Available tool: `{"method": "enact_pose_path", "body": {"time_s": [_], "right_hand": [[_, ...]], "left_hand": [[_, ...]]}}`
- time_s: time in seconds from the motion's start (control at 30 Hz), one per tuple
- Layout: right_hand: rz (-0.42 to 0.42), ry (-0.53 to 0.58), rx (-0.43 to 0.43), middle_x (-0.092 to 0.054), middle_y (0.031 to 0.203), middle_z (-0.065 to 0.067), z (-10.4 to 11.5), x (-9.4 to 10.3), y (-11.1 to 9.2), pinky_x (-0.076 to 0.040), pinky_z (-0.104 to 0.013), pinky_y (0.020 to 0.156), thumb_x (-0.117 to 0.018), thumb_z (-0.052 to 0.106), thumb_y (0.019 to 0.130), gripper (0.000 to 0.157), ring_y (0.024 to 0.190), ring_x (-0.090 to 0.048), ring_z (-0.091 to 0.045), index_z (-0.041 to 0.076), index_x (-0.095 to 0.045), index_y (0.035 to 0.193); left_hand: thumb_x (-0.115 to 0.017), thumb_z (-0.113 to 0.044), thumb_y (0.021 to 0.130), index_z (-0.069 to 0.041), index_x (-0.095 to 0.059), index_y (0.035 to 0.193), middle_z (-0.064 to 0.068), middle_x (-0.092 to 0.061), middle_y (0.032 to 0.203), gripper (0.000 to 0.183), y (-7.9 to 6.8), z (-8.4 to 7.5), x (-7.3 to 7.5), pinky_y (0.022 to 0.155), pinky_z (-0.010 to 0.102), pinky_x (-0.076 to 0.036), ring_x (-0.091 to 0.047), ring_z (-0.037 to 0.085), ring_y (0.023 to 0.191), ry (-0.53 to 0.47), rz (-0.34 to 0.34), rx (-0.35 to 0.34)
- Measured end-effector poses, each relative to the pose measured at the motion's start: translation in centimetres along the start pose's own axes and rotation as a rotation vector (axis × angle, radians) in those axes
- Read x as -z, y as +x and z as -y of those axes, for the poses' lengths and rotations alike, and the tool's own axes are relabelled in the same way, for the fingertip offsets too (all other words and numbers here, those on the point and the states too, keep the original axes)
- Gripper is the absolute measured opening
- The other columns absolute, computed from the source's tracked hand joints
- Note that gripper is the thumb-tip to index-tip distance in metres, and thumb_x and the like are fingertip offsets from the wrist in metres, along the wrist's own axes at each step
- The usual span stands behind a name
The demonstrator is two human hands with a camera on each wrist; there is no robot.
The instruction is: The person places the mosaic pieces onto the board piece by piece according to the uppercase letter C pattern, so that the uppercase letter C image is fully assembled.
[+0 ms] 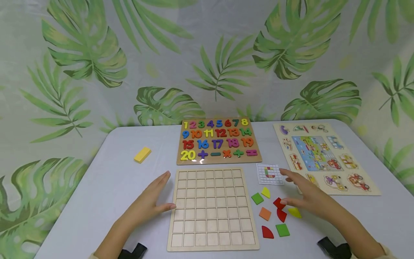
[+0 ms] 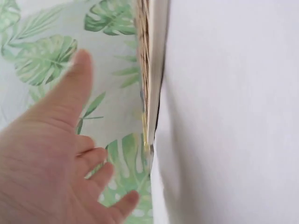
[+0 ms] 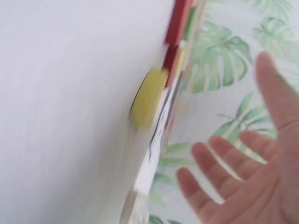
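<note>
My left hand hovers by the left edge of a wooden grid board, its fingers spread and nothing in them. In the left wrist view its palm shows bare. On the other side, my right hand is held over the right part of the table with fingers apart and holding nothing. Beneath and beside it lie red pieces, green squares, an orange square and yellow quarter-round pieces. A small pattern card sits just beyond them.
Behind the grid board lies a number puzzle board. A picture puzzle board occupies the back right. One yellow block rests at the left of the white table. A leaf-patterned cloth hangs behind.
</note>
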State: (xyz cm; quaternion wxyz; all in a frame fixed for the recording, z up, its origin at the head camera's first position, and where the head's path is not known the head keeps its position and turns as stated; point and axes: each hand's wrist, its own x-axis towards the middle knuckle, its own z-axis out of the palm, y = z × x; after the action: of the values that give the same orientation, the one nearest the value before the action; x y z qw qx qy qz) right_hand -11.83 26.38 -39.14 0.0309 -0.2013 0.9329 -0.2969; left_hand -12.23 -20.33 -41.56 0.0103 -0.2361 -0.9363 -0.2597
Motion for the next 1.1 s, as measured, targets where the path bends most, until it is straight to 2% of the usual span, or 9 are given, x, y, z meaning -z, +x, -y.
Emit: {"method": "enact_pose_path", "body": {"time_s": [0.1, 0.27, 0.33, 0.5, 0.67, 0.87, 0.97, 1.1], "right_hand": [[0.031, 0.041, -0.019, -0.041, 0.132, -0.013, 0.0, -1.0, 0.2, -0.044, -0.051, 0.083, -0.07, 0.042, 0.074, 0.08, 0.107, -0.048, -0.031, 0.009, -0.034, 0.137], [0.062, 0.062, -0.011, -0.049, 0.124, -0.01, -0.2, -2.6, 0.8, -0.046, -0.041, 0.082, -0.068, 0.038, 0.078, 0.07, 0.099, -0.052, -0.022, 0.006, -0.039, 0.134], [0.044, 0.061, 0.007, -0.051, 0.12, -0.009, -0.2, -3.2, 1.1, -0.046, -0.038, 0.081, -0.067, 0.035, 0.08, 0.064, 0.096, -0.052, -0.021, 0.005, -0.042, 0.131], [-0.044, 0.033, 0.032, -0.052, 0.111, 0.0, -0.5, -4.4, 1.6, -0.047, -0.031, 0.079, -0.067, 0.032, 0.081, 0.044, 0.091, -0.049, -0.014, 0.01, -0.055, 0.117], [-0.081, 0.007, 0.012, -0.051, 0.1, 0.007, -0.4, -5.1, 2.0, -0.045, -0.027, 0.074, -0.068, 0.026, 0.081, 0.027, 0.085, -0.046, -0.011, 0.016, -0.06, 0.105], [-0.047, -0.056, 0.019, -0.055, 0.098, 0.006, 0.0, -4.9, 2.1, -0.047, -0.03, 0.075, -0.069, 0.017, 0.08, 0.025, 0.083, -0.048, -0.009, 0.013, -0.06, 0.103], [-0.059, -0.089, 0.041, -0.055, 0.097, 0.005, 0.2, -4.8, 2.1, -0.047, -0.028, 0.071, -0.069, 0.015, 0.079, 0.026, 0.08, -0.047, -0.009, 0.011, -0.06, 0.104], [-0.072, -0.008, 0.048, -0.056, 0.1, 0.003, 0.7, -4.5, 2.2, -0.049, -0.024, 0.068, -0.068, 0.014, 0.081, 0.028, 0.08, -0.052, -0.01, 0.008, -0.059, 0.107]], "left_hand": [[-0.065, -0.048, 0.076, -0.007, -0.022, 0.143, 0.008, -0.025, 0.145, 0.089, -0.4, 0.4, -1.1, 0.104, 0.042, -0.021, -0.022, 0.025, 0.132, -0.071, 0.032, 0.025], [-0.059, -0.051, 0.079, -0.007, -0.026, 0.142, 0.01, -0.028, 0.144, 0.083, -0.7, 0.7, -2.1, 0.104, 0.046, -0.02, -0.023, 0.027, 0.131, -0.084, 0.067, 0.028], [-0.058, -0.051, 0.08, -0.008, -0.028, 0.141, 0.01, -0.028, 0.144, 0.081, -0.8, 0.7, -2.3, 0.104, 0.049, -0.019, -0.022, 0.028, 0.131, -0.084, 0.072, 0.03], [-0.059, -0.05, 0.08, -0.009, -0.029, 0.141, 0.009, -0.028, 0.144, 0.079, -0.7, 0.6, -2.2, 0.103, 0.05, -0.019, -0.021, 0.028, 0.131, -0.089, 0.076, 0.033], [-0.059, -0.05, 0.08, -0.008, -0.029, 0.141, 0.01, -0.029, 0.143, 0.079, -0.8, 0.5, -2.1, 0.103, 0.05, -0.019, -0.021, 0.029, 0.131, -0.091, 0.078, 0.036], [-0.058, -0.052, 0.08, -0.008, -0.03, 0.141, 0.009, -0.029, 0.143, 0.08, -0.9, 0.6, -2.2, 0.103, 0.05, -0.019, -0.021, 0.029, 0.131, -0.091, 0.076, 0.039], [-0.057, -0.053, 0.08, -0.008, -0.03, 0.141, 0.009, -0.029, 0.143, 0.08, -0.9, 0.7, -2.1, 0.103, 0.05, -0.019, -0.021, 0.029, 0.131, -0.091, 0.075, 0.041], [-0.058, -0.051, 0.08, -0.009, -0.03, 0.141, 0.009, -0.028, 0.144, 0.079, -0.9, 0.6, -2.1, 0.103, 0.051, -0.019, -0.021, 0.029, 0.131, -0.094, 0.075, 0.042]]}}
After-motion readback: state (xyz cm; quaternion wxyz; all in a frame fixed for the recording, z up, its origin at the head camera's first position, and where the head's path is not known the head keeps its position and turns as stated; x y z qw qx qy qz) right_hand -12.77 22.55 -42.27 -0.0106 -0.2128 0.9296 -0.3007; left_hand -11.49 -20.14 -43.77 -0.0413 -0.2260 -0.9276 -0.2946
